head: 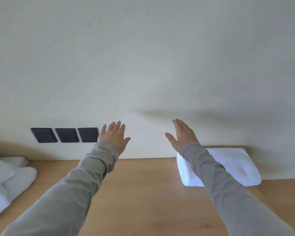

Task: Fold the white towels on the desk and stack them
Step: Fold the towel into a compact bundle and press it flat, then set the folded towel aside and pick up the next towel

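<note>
My left hand (113, 136) and right hand (181, 135) hover, fingers straight, holding nothing. A folded towel (237, 166) lies at the surface's (134, 193) back edge, right. The heap (10, 181) at its left edge looks soft, light and limp, so I'd pinch corners.

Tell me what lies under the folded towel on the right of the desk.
The folded towel lies on the wooden desk. Nothing else shows beneath; the right sleeve covers its left part.

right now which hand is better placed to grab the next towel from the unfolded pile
Left, probably. The left hand is open, empty and on the same side as the rumpled towel pile; the right hand is raised near the folded towel, farther away.
</note>
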A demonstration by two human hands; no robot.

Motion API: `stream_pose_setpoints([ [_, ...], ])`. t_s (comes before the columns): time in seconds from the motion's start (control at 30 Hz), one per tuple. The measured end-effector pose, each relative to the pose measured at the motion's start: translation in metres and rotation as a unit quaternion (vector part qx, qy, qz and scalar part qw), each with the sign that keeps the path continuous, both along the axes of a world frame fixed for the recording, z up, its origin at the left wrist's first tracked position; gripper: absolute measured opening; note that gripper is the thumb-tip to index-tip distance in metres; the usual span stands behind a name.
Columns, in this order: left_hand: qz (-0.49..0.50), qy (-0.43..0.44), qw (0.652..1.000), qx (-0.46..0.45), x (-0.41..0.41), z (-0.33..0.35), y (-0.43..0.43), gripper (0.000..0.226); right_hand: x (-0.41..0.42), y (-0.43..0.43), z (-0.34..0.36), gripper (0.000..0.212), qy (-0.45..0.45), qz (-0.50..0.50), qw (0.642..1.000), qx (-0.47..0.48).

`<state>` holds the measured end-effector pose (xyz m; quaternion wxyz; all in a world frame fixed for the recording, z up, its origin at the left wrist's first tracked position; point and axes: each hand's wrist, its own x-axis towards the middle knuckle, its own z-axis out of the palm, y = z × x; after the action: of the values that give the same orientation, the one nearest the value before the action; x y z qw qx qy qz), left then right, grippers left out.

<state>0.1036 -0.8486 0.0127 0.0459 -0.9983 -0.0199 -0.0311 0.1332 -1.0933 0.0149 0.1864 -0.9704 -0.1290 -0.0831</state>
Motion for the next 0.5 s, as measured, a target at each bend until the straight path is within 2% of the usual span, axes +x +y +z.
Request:
stream_pose_setpoints([
  [0.2, 0.069, -0.025, 0.997, 0.037, -0.049, 0.041, 0.131, 0.061, -0.022, 0.118, 0.039, 0.062, -0.070, 0.042, 0.993, -0.082],
  [0.5, 0.179, -0.049, 0.981, 0.057, -0.129, 0.065, 0.260, 0.061, -0.053, 0.260, 0.071, 0.066, -0.112, 0.150, 0.975, -0.122],
])
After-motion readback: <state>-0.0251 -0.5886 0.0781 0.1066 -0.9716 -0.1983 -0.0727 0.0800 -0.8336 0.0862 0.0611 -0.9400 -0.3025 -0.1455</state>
